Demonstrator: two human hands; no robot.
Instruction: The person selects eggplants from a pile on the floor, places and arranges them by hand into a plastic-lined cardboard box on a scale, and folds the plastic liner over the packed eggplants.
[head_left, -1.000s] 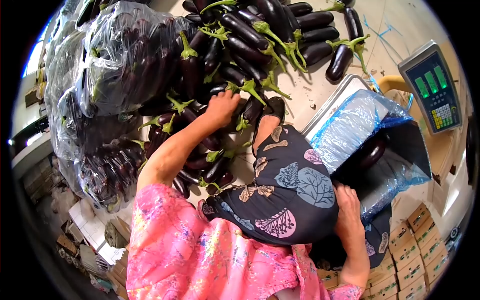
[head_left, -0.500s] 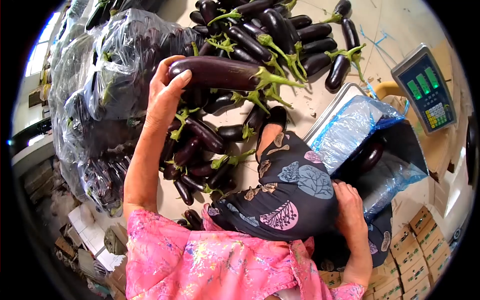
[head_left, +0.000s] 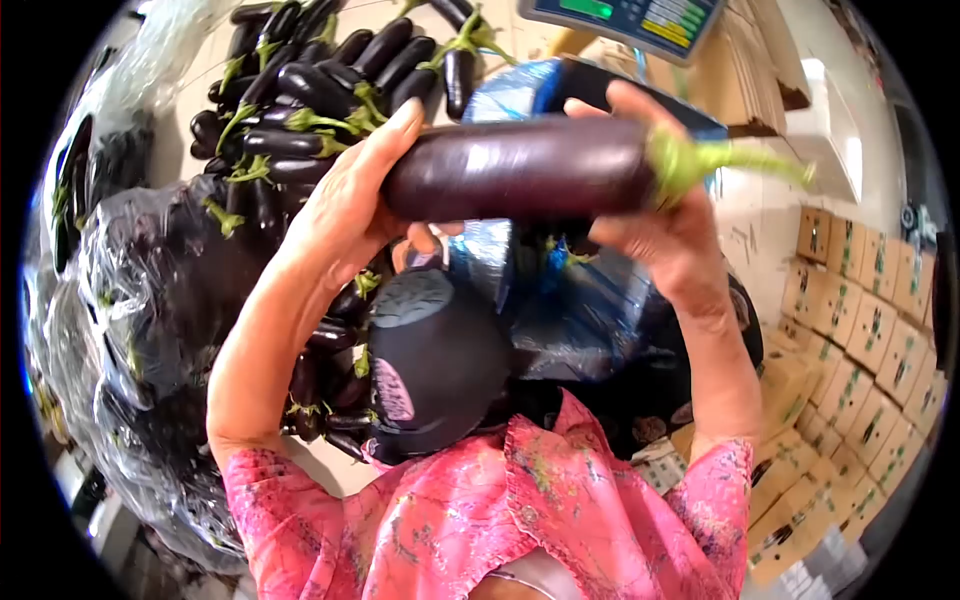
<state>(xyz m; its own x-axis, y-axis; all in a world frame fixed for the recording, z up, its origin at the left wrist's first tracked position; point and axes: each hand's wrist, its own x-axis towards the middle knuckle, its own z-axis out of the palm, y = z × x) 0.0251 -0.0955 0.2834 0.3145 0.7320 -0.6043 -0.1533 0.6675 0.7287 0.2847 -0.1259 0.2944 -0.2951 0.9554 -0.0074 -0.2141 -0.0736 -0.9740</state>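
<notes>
Eggplant (head_left: 525,172), earlier in left hand (head_left: 355,190) alone, now has right hand (head_left: 672,238) too, each grip curled round it.

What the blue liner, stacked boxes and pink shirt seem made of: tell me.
Blue liner: thin, glossy plastic film, by its crinkled highlights. Stacked boxes: probably matte cardboard, being brown and printed. Pink shirt: apparently soft fabric, by its folds; the fibre cannot be told.

In front of you, the pale tiled floor (head_left: 330,468) is carrying a loose heap of dark purple eggplants (head_left: 312,88), their green stems pointing various ways; more eggplants (head_left: 342,332) are lying nearer you.
</notes>
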